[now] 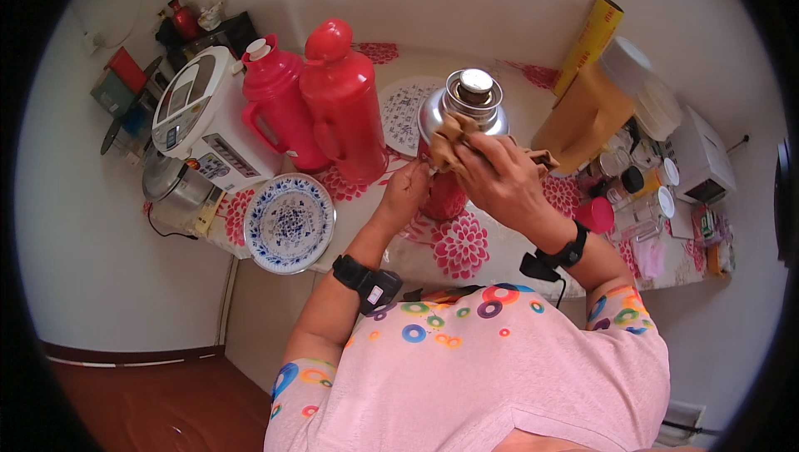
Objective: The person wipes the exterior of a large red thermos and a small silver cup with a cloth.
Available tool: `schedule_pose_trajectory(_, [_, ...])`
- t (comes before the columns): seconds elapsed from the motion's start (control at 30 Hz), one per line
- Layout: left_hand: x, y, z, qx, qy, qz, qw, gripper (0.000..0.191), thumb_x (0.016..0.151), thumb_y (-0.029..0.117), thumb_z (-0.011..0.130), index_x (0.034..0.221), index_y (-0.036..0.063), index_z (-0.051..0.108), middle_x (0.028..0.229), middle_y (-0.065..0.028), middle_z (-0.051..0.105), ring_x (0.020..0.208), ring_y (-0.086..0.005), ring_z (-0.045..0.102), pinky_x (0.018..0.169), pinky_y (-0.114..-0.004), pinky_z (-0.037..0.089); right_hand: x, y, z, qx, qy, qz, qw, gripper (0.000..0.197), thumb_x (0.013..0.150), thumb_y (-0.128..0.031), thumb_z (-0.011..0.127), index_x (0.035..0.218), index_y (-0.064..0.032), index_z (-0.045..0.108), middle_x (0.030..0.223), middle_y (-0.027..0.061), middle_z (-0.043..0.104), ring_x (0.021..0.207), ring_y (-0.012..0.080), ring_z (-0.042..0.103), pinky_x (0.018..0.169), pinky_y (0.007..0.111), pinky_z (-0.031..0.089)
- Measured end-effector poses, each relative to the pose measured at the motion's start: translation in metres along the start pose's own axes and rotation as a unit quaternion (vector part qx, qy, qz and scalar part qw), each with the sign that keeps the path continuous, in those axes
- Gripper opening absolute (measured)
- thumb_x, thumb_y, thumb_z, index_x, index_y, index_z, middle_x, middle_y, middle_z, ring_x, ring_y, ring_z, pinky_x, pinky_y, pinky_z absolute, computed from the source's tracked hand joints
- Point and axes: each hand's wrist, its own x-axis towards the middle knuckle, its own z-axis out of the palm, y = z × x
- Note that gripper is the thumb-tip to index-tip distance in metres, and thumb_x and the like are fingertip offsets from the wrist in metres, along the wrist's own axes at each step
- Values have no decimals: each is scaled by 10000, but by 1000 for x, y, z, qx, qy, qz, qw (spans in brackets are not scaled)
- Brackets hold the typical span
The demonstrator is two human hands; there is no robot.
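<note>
A thermos flask with a silvery metal shoulder [431,116] and a red body stands on the patterned tablecloth, its stopper in place. My right hand [502,177] presses a crumpled brown cloth [450,140] against the front of the metal shoulder. Around the flask's handle, on its left side, my left hand [407,193] is closed; the handle itself is mostly hidden. Two more thermos flasks, one pinkish red [278,90] with a white stopper and one red [352,108] with a red lid, stand to the left.
An electric water boiler [231,146] and a blue-and-white plate [290,224] are on the left, the plate at the table edge. Glass jars [643,218], a red cup [594,215], a tan pitcher-like container [577,121] and a yellow roll box [590,40] stand on the right. A round printed mat [399,118] lies behind.
</note>
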Motion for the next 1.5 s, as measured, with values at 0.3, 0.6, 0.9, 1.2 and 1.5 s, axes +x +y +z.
schedule_pose_trajectory(0.3, [8, -11, 3, 0, -8, 14, 1000, 288, 924, 248, 378, 843, 24, 539, 635, -14, 504, 554, -79, 436, 513, -233, 366, 40, -26, 11, -143, -152, 30, 978, 319, 655, -110, 612, 957, -12, 576, 978, 98, 508, 810, 222, 543, 677, 319, 476])
schedule_pose_trajectory(0.6, [24, -34, -12, 48, -22, 35, 998, 234, 908, 207, 410, 736, 72, 492, 631, 34, 455, 520, -45, 412, 461, -196, 348, -18, -11, -15, -2, 8, 215, 977, 280, 698, -71, 632, 972, -27, 596, 1007, 128, 534, 888, 294, 559, 743, 340, 477])
schedule_pose_trajectory(0.9, [9, 26, -67, -29, -122, -59, 990, 243, 886, 216, 428, 705, 67, 492, 571, 35, 415, 462, -41, 354, 440, -194, 293, -36, 33, -1, 330, 5, 359, 873, 316, 753, -38, 579, 1062, 25, 550, 1050, 103, 506, 983, 190, 498, 873, 271, 382])
schedule_pose_trajectory(1.2, [8, 13, -92, -55, -154, -86, 983, 218, 849, 189, 459, 872, 5, 574, 569, 37, 444, 455, -28, 347, 452, -188, 300, 49, 102, 35, 424, -290, 167, 842, 290, 826, -61, 554, 1116, -46, 554, 1104, 102, 511, 1002, 213, 490, 901, 301, 379])
schedule_pose_trajectory(1.5, [17, 0, -98, -89, -139, -57, 985, 303, 858, 218, 475, 1003, -31, 569, 697, -20, 540, 560, -91, 472, 621, -265, 454, 70, 117, 79, 589, -300, 193, 725, 269, 854, -124, 559, 1098, -9, 550, 1084, 73, 533, 1003, 177, 485, 888, 278, 381])
